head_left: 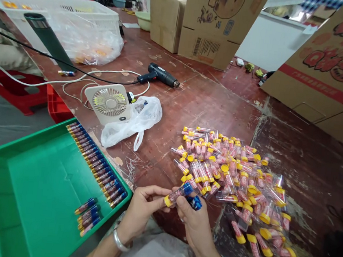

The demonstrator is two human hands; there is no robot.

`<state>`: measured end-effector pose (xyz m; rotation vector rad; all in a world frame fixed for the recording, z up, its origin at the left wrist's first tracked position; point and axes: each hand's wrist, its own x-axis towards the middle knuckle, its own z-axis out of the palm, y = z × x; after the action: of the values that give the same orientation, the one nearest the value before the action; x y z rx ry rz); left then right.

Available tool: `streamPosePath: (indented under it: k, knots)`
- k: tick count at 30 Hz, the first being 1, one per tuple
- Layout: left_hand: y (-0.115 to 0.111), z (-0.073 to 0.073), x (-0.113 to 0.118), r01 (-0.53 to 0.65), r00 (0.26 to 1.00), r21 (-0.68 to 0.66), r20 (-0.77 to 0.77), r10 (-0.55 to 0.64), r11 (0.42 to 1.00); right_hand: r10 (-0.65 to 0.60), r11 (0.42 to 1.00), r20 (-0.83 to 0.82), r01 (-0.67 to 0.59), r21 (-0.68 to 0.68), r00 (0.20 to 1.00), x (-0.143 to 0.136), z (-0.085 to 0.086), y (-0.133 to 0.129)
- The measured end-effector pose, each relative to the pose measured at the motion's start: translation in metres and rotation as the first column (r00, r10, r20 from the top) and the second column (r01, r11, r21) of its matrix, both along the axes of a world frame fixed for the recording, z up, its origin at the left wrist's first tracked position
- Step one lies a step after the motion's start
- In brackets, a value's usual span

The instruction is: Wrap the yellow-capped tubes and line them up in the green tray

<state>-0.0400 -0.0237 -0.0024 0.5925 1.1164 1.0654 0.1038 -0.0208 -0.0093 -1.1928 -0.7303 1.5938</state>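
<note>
Between both hands is a small clear tube (177, 195) with a yellow cap, blue film around its far end. My left hand (143, 207) pinches it near the cap. My right hand (194, 219) has its thumb against the tube's side, and crumpled blue film (194, 202) sticks out from its fingers. Right of my hands spreads a pile of yellow-capped tubes (231, 171) with pink contents. To the left, a green tray (39, 184) holds a long row of blue-wrapped tubes (100, 164) along its side and a few more (88, 216) near its front corner.
A white fan (109, 103) and a white plastic bag (132, 120) sit beyond the tray. Behind them lies a heat gun (160, 76) with its cable. A dark green cylinder (50, 42), a white basket (73, 16) and cardboard boxes (166, 21) stand farther back.
</note>
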Motion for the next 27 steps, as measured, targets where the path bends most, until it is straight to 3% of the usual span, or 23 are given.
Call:
streamPosePath:
  k: [10, 22, 27]
  knots:
    - [0.001, -0.003, 0.002, -0.068, 0.995, -0.011, 0.071, 0.069, 0.998, 0.012, 1.0, 0.013, -0.012, -0.01, 1.0, -0.004, -0.003, 0.0]
    - [0.001, -0.007, 0.003, -0.12, 0.991, -0.018, 0.052, 0.12, 0.993, 0.008, 1.0, 0.049, -0.008, -0.015, 0.999, -0.006, -0.009, 0.001]
    - [0.002, -0.006, -0.001, -0.027, 0.988, 0.029, 0.151, 0.022, 0.999, -0.011, 1.0, 0.094, 0.013, -0.023, 0.996, -0.008, -0.012, -0.001]
